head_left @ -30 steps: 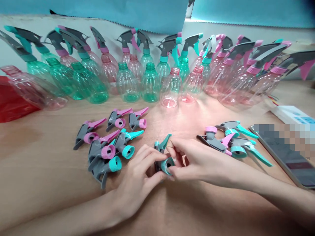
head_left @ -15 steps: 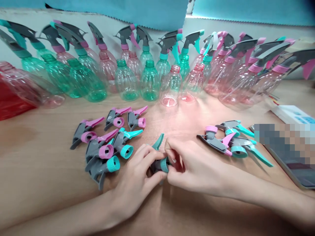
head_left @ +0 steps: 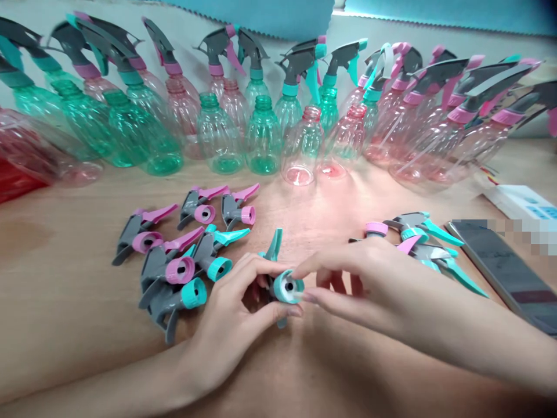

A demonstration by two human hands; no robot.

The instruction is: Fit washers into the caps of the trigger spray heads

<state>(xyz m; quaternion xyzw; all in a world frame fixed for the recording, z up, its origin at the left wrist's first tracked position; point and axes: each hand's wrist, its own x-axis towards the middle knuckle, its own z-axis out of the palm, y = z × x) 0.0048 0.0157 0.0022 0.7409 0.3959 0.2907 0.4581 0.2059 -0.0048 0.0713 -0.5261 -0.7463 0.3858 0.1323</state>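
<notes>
This is a light-assembly work area, of workshop type: the wood-toned bench [head_left: 56,290] before me carries many spray bottles [head_left: 263,136] of one pattern, green and pink, grouped along a pale wall [head_left: 187,40], some fitted with grey spray heads [head_left: 300,60], others open-necked. Loose pink-collared and teal-collared heads [head_left: 180,270] lie in two groups, left and right, and between them a person's left hand [head_left: 230,307] and right hand [head_left: 369,284] are at one teal-collared unit [head_left: 287,287]. Whether the premises are a factory or a home cannot be determined.
</notes>
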